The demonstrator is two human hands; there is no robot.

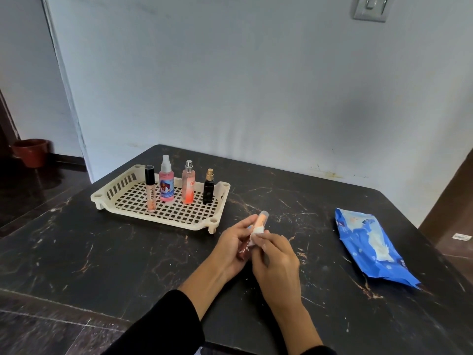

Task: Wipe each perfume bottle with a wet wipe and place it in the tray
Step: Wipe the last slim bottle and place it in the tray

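Note:
My left hand (pixel 231 245) grips a small peach-coloured bottle (pixel 261 218) with a clear cap, tilted up above the table. My right hand (pixel 277 260) pinches a white wet wipe (pixel 256 233) against the bottle's middle. The bottle's lower part is hidden by my fingers. A cream lattice tray (pixel 163 221) sits at the back left. In it stand a lip gloss tube (pixel 150 192), a pink spray bottle (pixel 166 183), a peach spray bottle (pixel 188 185) and a small black bottle (pixel 208 189), all upright in a row.
A blue wet wipe pack (pixel 368 244) lies on the right of the dark marble table (pixel 102 252), a wipe sticking out of its opening. The wall runs along the table's far edge. A brown pot (pixel 30 151) stands on the floor far left.

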